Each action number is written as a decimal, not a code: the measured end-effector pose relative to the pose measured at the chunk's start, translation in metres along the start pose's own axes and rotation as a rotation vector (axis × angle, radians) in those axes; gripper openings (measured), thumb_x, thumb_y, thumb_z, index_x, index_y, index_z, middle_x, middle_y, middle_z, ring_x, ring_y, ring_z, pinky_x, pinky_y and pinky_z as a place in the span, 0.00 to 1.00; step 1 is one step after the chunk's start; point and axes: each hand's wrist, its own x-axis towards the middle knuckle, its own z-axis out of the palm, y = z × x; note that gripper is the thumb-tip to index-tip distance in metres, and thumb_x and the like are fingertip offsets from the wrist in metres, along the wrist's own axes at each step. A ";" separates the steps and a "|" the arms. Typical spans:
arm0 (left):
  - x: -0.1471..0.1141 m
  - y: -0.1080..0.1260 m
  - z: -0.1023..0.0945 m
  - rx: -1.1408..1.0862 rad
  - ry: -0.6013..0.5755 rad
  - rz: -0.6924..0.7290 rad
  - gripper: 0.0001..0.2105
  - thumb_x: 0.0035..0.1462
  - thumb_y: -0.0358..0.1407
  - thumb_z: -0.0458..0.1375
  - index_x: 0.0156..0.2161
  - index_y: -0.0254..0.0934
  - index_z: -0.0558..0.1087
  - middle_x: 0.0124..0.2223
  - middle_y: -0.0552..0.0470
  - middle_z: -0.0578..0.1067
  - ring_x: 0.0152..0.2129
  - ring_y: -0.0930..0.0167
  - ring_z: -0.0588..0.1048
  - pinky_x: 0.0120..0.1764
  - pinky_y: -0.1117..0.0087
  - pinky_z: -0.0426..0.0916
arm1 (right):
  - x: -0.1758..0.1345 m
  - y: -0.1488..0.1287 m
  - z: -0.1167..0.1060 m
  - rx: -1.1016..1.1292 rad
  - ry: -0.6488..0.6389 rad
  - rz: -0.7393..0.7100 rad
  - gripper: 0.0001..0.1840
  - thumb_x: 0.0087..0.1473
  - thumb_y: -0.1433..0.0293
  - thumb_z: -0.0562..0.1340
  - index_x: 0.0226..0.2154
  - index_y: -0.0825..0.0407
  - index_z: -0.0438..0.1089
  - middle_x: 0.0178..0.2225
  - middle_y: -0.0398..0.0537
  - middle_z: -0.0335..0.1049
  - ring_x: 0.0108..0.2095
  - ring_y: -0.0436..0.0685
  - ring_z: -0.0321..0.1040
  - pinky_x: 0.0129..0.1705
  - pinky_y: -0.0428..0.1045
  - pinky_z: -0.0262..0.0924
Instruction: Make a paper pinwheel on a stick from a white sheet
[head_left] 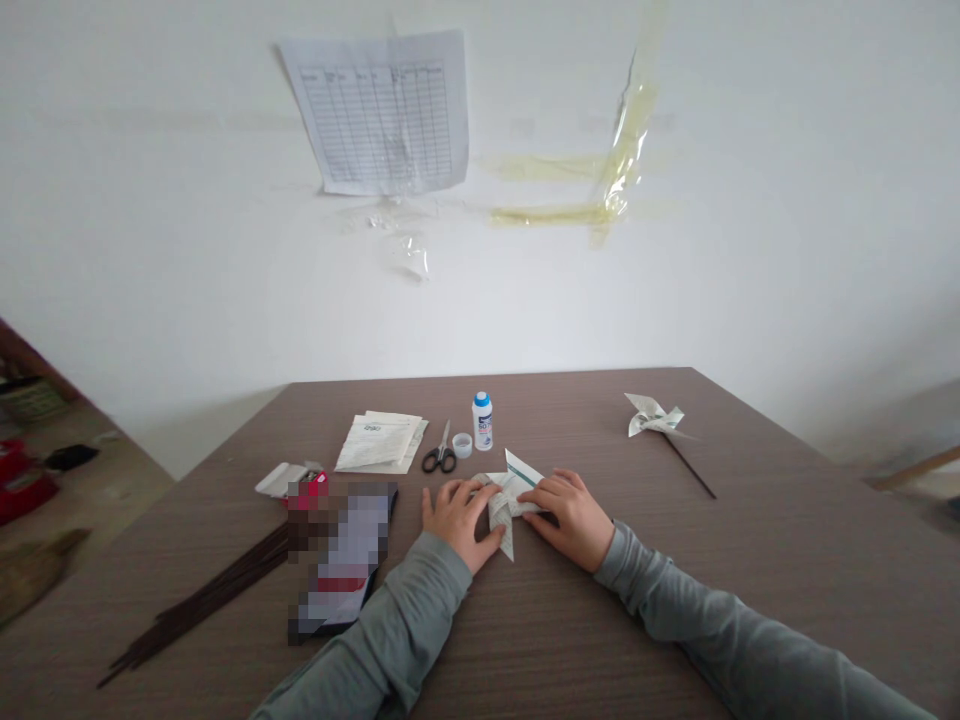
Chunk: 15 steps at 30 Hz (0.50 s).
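A folded paper pinwheel (501, 512), printed and with a green stripe on one blade, lies on the table between my hands. My left hand (459, 520) is curled over its left side, thumb and index finger pressing the paper. From the right, my right hand (568, 515) grips another blade between thumb and fingers. Part of the pinwheel is hidden under my fingers. Just behind stand a white glue bottle (484, 422) with a blue cap and a small round white cap or cup (462, 445). Black-handled scissors (440, 455) lie beside them.
A stack of folded paper sheets (381, 443) lies at the back left. Nearer are an opened red-and-white box (304, 484), a bundle of dark thin sticks (202, 597) and a pixelated flat object (349, 560). A pinwheel on a stick (654, 418) lies at right. The wall (525, 310) borders the table.
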 end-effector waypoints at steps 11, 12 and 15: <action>-0.002 -0.003 -0.008 -0.077 0.020 -0.014 0.33 0.74 0.33 0.71 0.81 0.55 0.85 0.80 0.44 0.87 0.81 0.36 0.78 0.84 0.11 0.65 | -0.002 0.013 -0.002 0.077 0.062 -0.039 0.16 0.89 0.65 0.64 0.61 0.43 0.90 0.44 0.50 0.93 0.44 0.63 0.90 0.76 0.69 0.78; -0.002 -0.004 -0.008 -0.083 0.011 -0.017 0.34 0.74 0.33 0.71 0.81 0.55 0.84 0.81 0.44 0.87 0.82 0.36 0.77 0.84 0.11 0.64 | -0.002 0.014 -0.002 0.070 0.075 -0.029 0.17 0.88 0.66 0.64 0.61 0.43 0.90 0.45 0.51 0.93 0.45 0.63 0.90 0.76 0.70 0.78; -0.001 -0.008 -0.008 -0.106 -0.010 -0.021 0.35 0.74 0.32 0.69 0.82 0.56 0.83 0.82 0.46 0.86 0.83 0.37 0.75 0.85 0.10 0.62 | -0.002 0.020 -0.005 0.050 0.082 -0.005 0.17 0.85 0.70 0.64 0.59 0.43 0.90 0.51 0.53 0.95 0.51 0.65 0.92 0.76 0.70 0.78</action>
